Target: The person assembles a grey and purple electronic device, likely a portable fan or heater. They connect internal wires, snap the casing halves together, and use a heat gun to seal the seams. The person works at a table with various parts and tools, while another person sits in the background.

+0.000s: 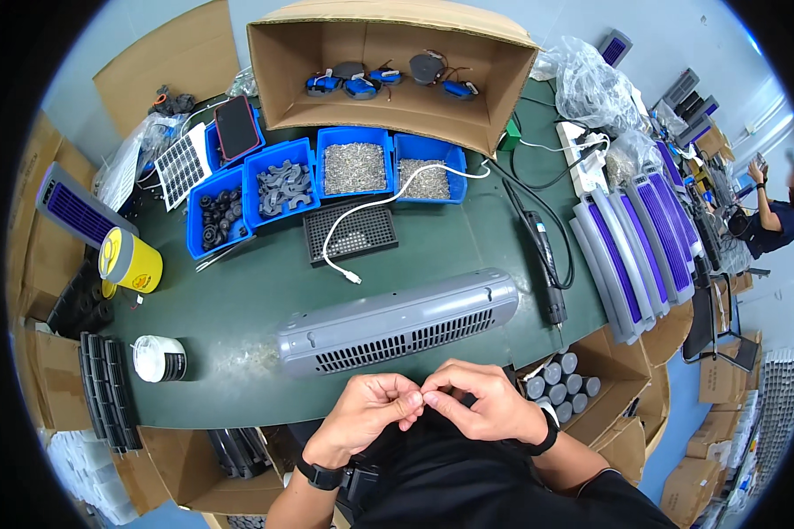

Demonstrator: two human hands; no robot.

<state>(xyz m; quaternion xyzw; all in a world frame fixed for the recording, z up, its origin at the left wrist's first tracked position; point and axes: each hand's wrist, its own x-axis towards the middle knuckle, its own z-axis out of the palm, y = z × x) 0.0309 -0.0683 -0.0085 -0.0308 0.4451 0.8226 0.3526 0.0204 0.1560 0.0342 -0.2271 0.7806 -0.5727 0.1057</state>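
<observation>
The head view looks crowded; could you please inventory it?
Table: one, green, middle
Slotted housing: one, grey, centre
Front bins: four, blue, table back
Tray: one, black, behind housing
Cable: one, white, across tray
Phone: one, dark, back left
Tub: one, yellow, left
Jar: one, white, front left
Electric screwdriver: one, black, right
Panels: several, purple and grey, right
Cartons: several, brown, around table
Power strip: one, white, back right
Cylinders: several, grey, below right
Ribbed strips: several, black, left
Plastic bags: several, clear, back right
Co-worker: one, dark-clothed, far right
Wristbands: two, black, wrists
Left hand: one, bare, front
Right hand: one, bare, front
</observation>
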